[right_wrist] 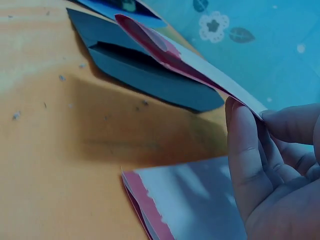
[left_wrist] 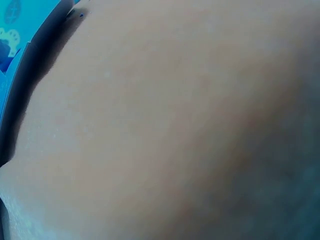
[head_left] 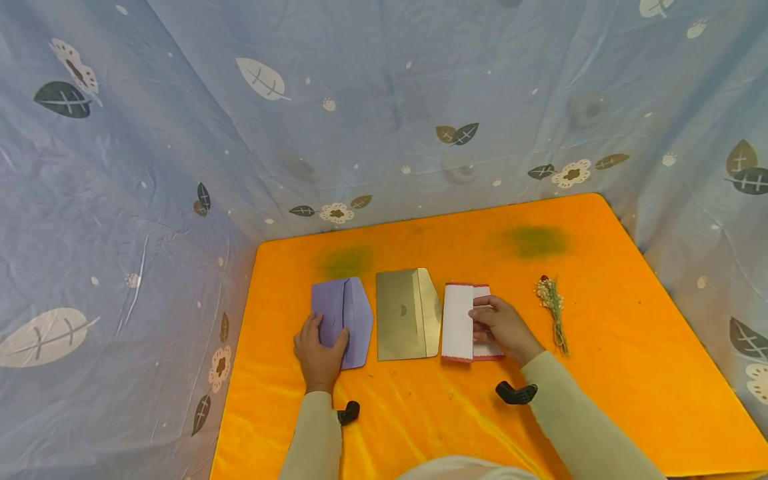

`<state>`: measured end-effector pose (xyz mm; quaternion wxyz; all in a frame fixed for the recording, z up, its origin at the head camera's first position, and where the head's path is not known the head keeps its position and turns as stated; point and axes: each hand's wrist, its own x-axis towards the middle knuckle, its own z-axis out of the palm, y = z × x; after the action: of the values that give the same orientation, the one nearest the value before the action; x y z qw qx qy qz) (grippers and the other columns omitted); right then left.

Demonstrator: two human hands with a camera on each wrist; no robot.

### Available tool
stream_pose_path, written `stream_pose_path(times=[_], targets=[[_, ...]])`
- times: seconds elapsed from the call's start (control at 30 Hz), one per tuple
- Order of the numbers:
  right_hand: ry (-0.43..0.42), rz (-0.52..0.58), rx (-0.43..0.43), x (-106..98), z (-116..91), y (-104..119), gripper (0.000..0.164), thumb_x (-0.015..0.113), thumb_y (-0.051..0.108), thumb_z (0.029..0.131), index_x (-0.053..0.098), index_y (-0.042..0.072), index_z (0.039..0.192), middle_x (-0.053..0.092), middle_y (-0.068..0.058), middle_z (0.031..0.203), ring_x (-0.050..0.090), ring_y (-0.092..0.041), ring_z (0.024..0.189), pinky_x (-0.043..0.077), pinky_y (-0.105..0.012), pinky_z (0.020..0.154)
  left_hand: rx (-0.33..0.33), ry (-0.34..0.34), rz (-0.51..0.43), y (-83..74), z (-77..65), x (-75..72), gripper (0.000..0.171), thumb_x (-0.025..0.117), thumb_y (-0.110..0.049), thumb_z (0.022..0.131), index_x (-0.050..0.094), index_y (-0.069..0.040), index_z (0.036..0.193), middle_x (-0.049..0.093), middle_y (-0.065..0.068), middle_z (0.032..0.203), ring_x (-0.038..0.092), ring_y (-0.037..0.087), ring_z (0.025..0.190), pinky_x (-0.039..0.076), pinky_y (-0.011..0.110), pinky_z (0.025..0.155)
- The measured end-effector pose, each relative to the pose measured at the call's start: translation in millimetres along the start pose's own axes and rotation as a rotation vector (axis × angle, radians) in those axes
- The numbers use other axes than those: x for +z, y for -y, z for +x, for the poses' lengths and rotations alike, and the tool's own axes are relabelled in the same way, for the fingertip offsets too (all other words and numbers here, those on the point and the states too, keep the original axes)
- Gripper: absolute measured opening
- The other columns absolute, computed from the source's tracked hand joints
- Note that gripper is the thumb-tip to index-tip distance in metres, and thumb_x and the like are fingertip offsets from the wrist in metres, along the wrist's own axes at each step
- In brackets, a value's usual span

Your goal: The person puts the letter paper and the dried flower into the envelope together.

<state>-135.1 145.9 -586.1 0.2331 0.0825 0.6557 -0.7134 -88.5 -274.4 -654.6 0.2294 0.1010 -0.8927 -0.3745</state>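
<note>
Pinching the edge of the red-trimmed white panel (head_left: 458, 323) between the digits of my right hand (head_left: 507, 330), I held it tilted above the orange cloth (head_left: 432, 413), just beside the gold envelope (head_left: 403, 327). The second white panel (head_left: 489, 351) lay below it, partly covered by that hand; I could not tell whether the two were joined. My left hand (head_left: 321, 360) rested on the purple envelope (head_left: 355, 320), thumb near the flap and fingers at the far side, without gripping it as far as I could see; my left wrist view gave only blurred skin.

Good handling, I judged, asked for a light pinch on both faces near the edge, since such thin paper would crease under a hard squeeze. Lifting evenly seemed wise, so that the layers at the trimmed end would not slide apart, and so did keeping my knuckles from dragging the lower panel. A gentle left palm was enough; weight on the flap could have bent it.

Counting, I had two white panels, one purple envelope, one gold envelope and one small dried bouquet (head_left: 555, 310), which lay well right of the envelopes.
</note>
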Motion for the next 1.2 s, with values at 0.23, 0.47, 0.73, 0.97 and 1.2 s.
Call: stream_pose_path(times=[0.23,0.47,0.73,0.97,1.2], targets=[[0.021,0.021,0.013,11,6,-1,0.041,0.058,0.014,0.114,0.046,-0.004,0.149,0.065,-0.017,0.118,0.068,-0.026,0.091,0.063,-0.036,0.083,0.009,-0.004,-0.003,2.4,0.0,1.3,0.069,0.089,-0.037,0.09,0.066,-0.003,0.145,0.056,0.016,0.157,0.047,0.045,0.129,0.031,0.06,0.112],[0.028,0.054,0.011,22,13,0,0.035,0.057,0.009,0.114,0.048,-0.004,0.146,0.065,-0.018,0.118,0.07,-0.027,0.092,0.063,-0.038,0.085,0.013,-0.008,-0.003,2.6,-0.3,1.2,0.069,0.088,-0.037,0.09,0.066,-0.002,0.145,0.056,0.016,0.158,0.047,0.045,0.129,0.032,0.06,0.111],[0.043,0.058,-0.014,36,16,1,0.031,0.056,0.005,0.113,0.05,-0.004,0.142,0.065,-0.014,0.107,0.067,-0.026,0.089,0.064,-0.04,0.083,0.015,-0.014,-0.004,2.4,-0.6,1.8,0.069,0.089,-0.036,0.089,0.067,-0.002,0.145,0.056,0.016,0.157,0.048,0.045,0.129,0.032,0.06,0.111],[0.046,0.04,0.016,47,21,2,0.034,0.059,0.008,0.113,0.052,0.001,0.145,0.066,-0.019,0.115,0.07,-0.028,0.092,0.063,-0.042,0.084,0.039,-0.03,-0.006,4.6,0.4,3.5,0.069,0.091,-0.034,0.086,0.068,-0.002,0.143,0.058,0.018,0.155,0.049,0.046,0.125,0.032,0.062,0.108],[0.035,0.043,0.03,59,27,5,0.032,0.062,0.007,0.111,0.055,0.004,0.142,0.067,-0.02,0.115,0.07,-0.031,0.093,0.064,-0.043,0.083,0.032,-0.024,0.011,7.0,0.6,3.6,0.069,0.09,-0.036,0.087,0.067,-0.004,0.144,0.058,0.016,0.156,0.049,0.045,0.126,0.032,0.062,0.109]])
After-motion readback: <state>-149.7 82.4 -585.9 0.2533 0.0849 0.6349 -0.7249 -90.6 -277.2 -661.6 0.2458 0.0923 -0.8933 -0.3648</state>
